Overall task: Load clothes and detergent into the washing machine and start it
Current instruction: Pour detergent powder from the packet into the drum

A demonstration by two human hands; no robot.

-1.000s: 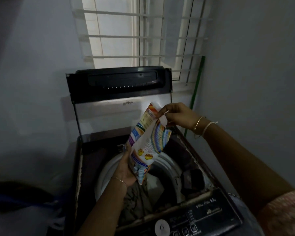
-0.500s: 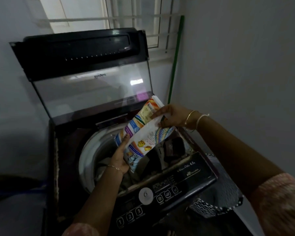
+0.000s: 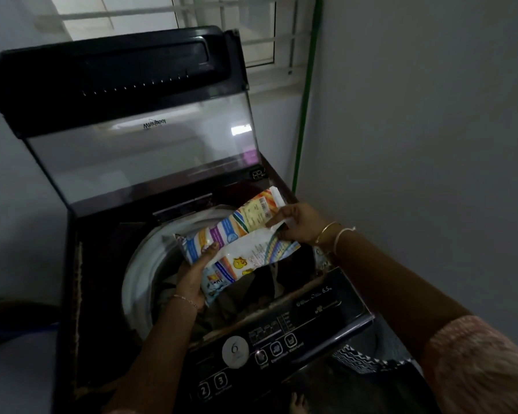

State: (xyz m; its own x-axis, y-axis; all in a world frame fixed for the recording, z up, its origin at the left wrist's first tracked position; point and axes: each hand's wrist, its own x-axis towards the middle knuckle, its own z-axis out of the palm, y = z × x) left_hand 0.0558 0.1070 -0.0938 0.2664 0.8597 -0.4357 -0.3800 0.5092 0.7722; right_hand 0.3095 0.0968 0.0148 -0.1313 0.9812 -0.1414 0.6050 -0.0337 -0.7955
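Detergent packet [image 3: 242, 232] in left hand [image 3: 191, 280]

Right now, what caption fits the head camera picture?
Left hand and right hand hold a detergent packet over clothes in the open washing machine.

Home laundry corner here: a top-loading washing machine [image 3: 99, 279] gapes beneath the right grip [image 3: 299, 224], which holds a detergent packet [image 3: 251, 249]; its glass lid [image 3: 144, 150] stands behind the grip, a barred window [image 3: 228, 31] beyond that, plain walls [image 3: 416, 144] close by, and, dimly, perhaps a laundry basket [image 3: 359, 360] below-right of it.
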